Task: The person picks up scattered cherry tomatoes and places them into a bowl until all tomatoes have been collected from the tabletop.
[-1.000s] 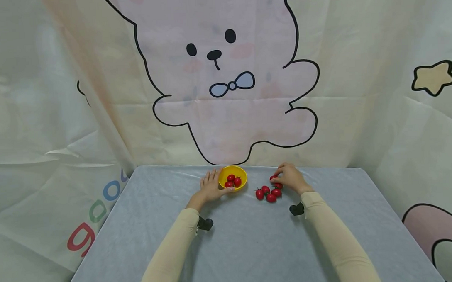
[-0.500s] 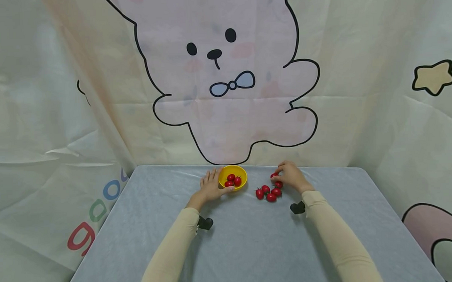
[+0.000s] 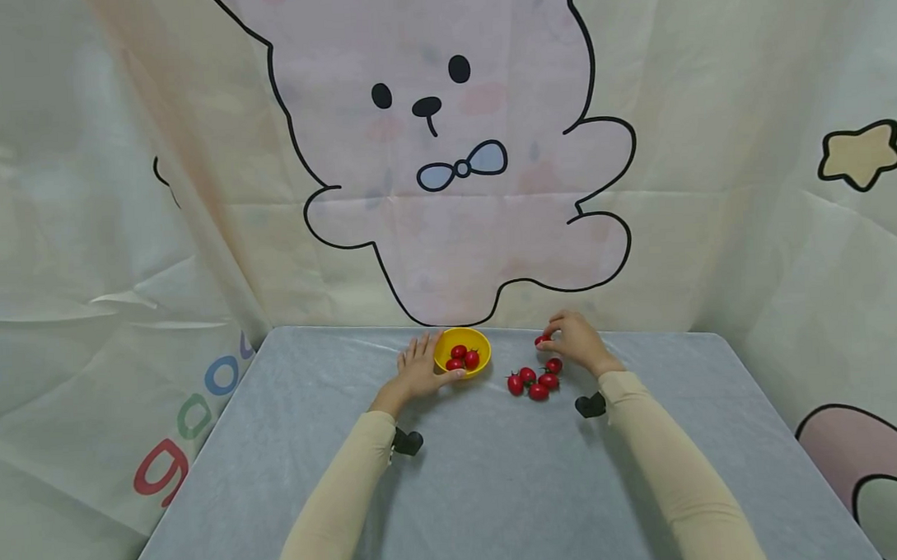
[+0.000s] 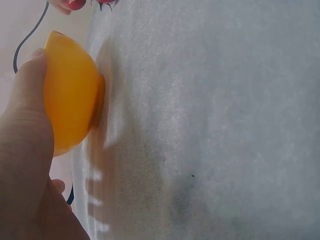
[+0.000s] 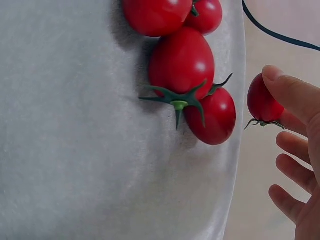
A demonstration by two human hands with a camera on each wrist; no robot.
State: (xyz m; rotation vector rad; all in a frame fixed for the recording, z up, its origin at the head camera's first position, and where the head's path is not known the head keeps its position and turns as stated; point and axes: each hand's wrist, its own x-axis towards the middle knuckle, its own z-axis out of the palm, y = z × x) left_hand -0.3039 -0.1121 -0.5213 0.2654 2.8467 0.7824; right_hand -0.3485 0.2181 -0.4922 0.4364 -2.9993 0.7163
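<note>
My left hand (image 3: pixel 418 373) rests against the left side of a yellow bowl (image 3: pixel 483 345), fingers spread and fairly straight, thumb along its near side. In the left wrist view the thumb touches the outside of the bowl (image 4: pixel 72 95). Three red cherry tomatoes (image 3: pixel 472 359) lie inside. Right of the bowl, my right hand (image 3: pixel 578 343) pinches one cherry tomato (image 5: pixel 262 100) between thumb and index finger, above the table, its green stem end pointing down in the right wrist view. Several more cherry tomatoes (image 3: pixel 538 391) lie grouped on the table below that hand.
The table (image 3: pixel 486 493) wears a pale blue-grey cloth; its far edge runs just behind the bowl. Behind it hangs a curtain (image 3: pixel 677 247) printed with a cartoon bear. More printed cloth (image 3: pixel 67 392) hangs at the sides.
My right hand has lifted a cherry tomato away from the group, moving slightly up and back in the head view. The left hand and bowl stay in place.
</note>
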